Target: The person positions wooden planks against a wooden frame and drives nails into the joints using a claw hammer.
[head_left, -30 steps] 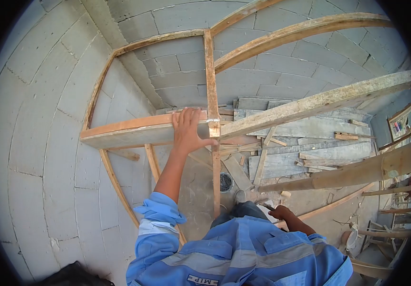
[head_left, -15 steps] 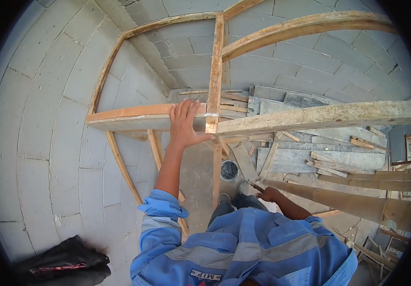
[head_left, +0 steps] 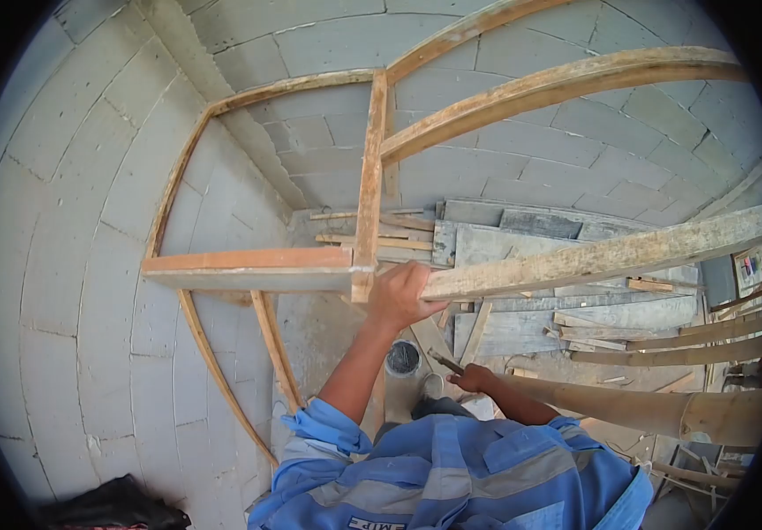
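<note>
Left hand (head_left: 401, 296), wrapped around end of pale timber beam (head_left: 593, 253) beside upright wooden post (head_left: 369, 177), could be pinched if beam gets shifted, narrow hand tool (head_left: 443, 359) being clenched in right hand (head_left: 474, 379).

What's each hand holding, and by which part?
Left hand grips the pale beam by its end beside the upright post; right hand holds a slender tool, its gripped part hidden.
</note>
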Available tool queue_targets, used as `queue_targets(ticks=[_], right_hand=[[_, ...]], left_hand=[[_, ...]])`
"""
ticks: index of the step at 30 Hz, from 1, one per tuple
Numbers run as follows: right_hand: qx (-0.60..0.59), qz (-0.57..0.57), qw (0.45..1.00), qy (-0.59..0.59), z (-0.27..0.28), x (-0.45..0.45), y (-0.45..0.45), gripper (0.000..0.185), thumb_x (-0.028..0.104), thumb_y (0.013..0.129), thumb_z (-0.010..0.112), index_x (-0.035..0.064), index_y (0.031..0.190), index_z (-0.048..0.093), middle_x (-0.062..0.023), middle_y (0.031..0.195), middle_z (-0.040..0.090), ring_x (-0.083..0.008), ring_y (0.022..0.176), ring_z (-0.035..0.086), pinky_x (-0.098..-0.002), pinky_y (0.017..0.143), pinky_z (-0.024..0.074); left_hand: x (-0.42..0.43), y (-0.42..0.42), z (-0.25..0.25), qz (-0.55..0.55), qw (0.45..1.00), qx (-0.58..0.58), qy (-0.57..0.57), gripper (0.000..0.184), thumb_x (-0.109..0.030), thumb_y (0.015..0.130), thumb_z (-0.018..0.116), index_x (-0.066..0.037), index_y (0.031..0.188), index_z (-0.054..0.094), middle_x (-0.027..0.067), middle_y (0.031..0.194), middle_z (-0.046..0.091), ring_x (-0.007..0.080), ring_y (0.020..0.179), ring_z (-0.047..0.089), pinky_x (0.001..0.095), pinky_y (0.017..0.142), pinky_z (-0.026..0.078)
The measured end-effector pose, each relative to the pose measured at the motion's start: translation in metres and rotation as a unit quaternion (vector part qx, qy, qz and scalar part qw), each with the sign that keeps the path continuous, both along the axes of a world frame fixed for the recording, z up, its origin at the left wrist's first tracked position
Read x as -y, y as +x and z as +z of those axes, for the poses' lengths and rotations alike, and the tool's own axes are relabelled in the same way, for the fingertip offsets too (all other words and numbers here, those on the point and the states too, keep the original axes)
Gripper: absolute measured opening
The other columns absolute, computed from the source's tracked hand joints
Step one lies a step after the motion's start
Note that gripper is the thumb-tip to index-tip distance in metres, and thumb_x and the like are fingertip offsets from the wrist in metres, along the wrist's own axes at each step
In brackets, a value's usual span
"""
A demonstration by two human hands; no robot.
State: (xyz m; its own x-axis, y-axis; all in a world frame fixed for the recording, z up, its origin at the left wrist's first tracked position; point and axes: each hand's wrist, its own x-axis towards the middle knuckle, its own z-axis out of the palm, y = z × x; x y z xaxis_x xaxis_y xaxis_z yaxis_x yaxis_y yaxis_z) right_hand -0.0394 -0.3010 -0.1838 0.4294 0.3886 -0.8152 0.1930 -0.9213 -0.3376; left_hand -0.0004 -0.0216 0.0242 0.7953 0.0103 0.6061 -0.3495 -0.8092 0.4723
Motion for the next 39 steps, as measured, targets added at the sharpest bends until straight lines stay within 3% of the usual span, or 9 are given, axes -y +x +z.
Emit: queue_targets(ticks=[6, 7, 10, 18, 21, 25, 32, 36, 39], right_hand=[[-0.042, -0.028, 0.999, 0.012, -0.021, 0.043, -0.019, 0.097, 0.079, 0.09, 0.044, -0.0126, 0.113, 0.066, -0.033, 0.11, 0.068, -0.0453, 0.107, 0.067, -0.0512, 0.093, 0.0516], [0.033, -0.08, 0.991, 0.102, -0.063, 0.062, -0.031, 0.087, 0.078, 0.084, 0.059, -0.0076, 0.078, 0.07, -0.0207, 0.067, 0.067, -0.034, 0.063, 0.069, -0.0475, 0.06, 0.0533], [0.046, -0.042, 0.995, 0.081, -0.111, 0.086, -0.037, 0.082, 0.078, 0.087, 0.052, -0.0008, 0.076, 0.072, -0.0233, 0.068, 0.067, -0.0351, 0.063, 0.068, -0.0508, 0.065, 0.0537], [-0.004, -0.174, 0.983, 0.055, -0.043, 0.095, -0.029, 0.078, 0.071, 0.089, 0.053, -0.0043, 0.079, 0.071, -0.0197, 0.071, 0.069, -0.0324, 0.065, 0.069, -0.0468, 0.066, 0.0531], [0.013, -0.255, 0.965, 0.066, -0.024, 0.087, -0.038, 0.088, 0.077, 0.086, 0.05, -0.0074, 0.087, 0.072, -0.025, 0.085, 0.071, -0.0392, 0.082, 0.07, -0.051, 0.075, 0.0523], [0.018, -0.36, 0.932, 0.033, -0.023, 0.06, -0.048, 0.087, 0.079, 0.085, 0.051, -0.0057, 0.09, 0.073, -0.0246, 0.087, 0.071, -0.0385, 0.084, 0.07, -0.0483, 0.075, 0.0525], [0.091, -0.518, 0.85, 0.018, -0.009, -0.031, -0.097, 0.082, 0.076, 0.086, 0.056, -0.0037, 0.073, 0.07, -0.0163, 0.062, 0.064, -0.0316, 0.058, 0.065, -0.0452, 0.058, 0.0504], [-0.039, -0.681, 0.727, 0.075, -0.006, -0.09, -0.128, 0.077, 0.076, 0.086, 0.058, 0.008, 0.05, 0.052, -0.0074, 0.049, 0.048, -0.0224, 0.043, 0.048, -0.0421, 0.045, 0.0371], [-0.011, -0.677, 0.732, 0.072, -0.007, -0.115, -0.147, 0.077, 0.076, 0.086, 0.059, 0.0073, 0.051, 0.053, -0.0076, 0.05, 0.049, -0.0217, 0.044, 0.049, -0.041, 0.045, 0.0376]], left_hand=[[0.005, -0.002, 0.01, 0.001, 1.0, 0.015, 0.002, 0.054, -0.044, 0.06, 0.094, -0.012, 0.097, 0.072, 0.0071, 0.086, 0.069, 0.0286, 0.073, 0.067, 0.038, 0.066, 0.055], [0.004, -0.004, 0.007, 0.012, 1.0, -0.002, 0.024, 0.062, -0.051, 0.059, 0.093, -0.011, 0.101, 0.071, 0.0072, 0.085, 0.068, 0.029, 0.073, 0.066, 0.0389, 0.066, 0.054], [0.007, -0.003, 0.006, 0.01, 0.999, 0.017, 0.037, 0.068, -0.055, 0.053, 0.095, -0.007, 0.088, 0.061, 0.0116, 0.076, 0.064, 0.0355, 0.07, 0.065, 0.044, 0.063, 0.052], [0.004, -0.005, -0.009, 0.027, 1.0, -0.015, 0.001, 0.063, -0.037, 0.051, 0.097, -0.006, 0.088, 0.058, 0.0145, 0.078, 0.063, 0.04, 0.072, 0.064, 0.0468, 0.064, 0.051], [0.0, -0.006, -0.005, 0.036, 0.996, 0.051, 0.07, 0.053, -0.051, 0.072, 0.087, -0.007, 0.081, 0.06, 0.0149, 0.067, 0.057, 0.0387, 0.064, 0.061, 0.0471, 0.061, 0.053], [-0.005, -0.003, 0.002, -0.007, 0.996, 0.078, 0.052, 0.057, -0.052, 0.07, 0.089, -0.005, 0.081, 0.058, 0.0146, 0.069, 0.058, 0.0369, 0.06, 0.059, 0.0461, 0.054, 0.049], [-0.019, -0.002, 0.009, -0.141, 0.986, -0.068, -0.063, 0.051, -0.031, 0.063, 0.092, -0.004, 0.091, 0.059, 0.0177, 0.089, 0.064, 0.0406, 0.085, 0.064, 0.0482, 0.074, 0.051], [-0.055, 0.025, 0.031, -0.309, 0.921, -0.216, -0.102, 0.056, -0.044, 0.07, 0.089, -0.002, 0.1, 0.065, 0.0172, 0.094, 0.067, 0.0363, 0.09, 0.067, 0.0459, 0.077, 0.052], [-0.059, 0.043, 0.017, -0.401, 0.832, -0.366, -0.11, 0.057, -0.046, 0.073, 0.086, 0.0, 0.101, 0.067, 0.0209, 0.095, 0.07, 0.0375, 0.091, 0.069, 0.0454, 0.08, 0.053]])
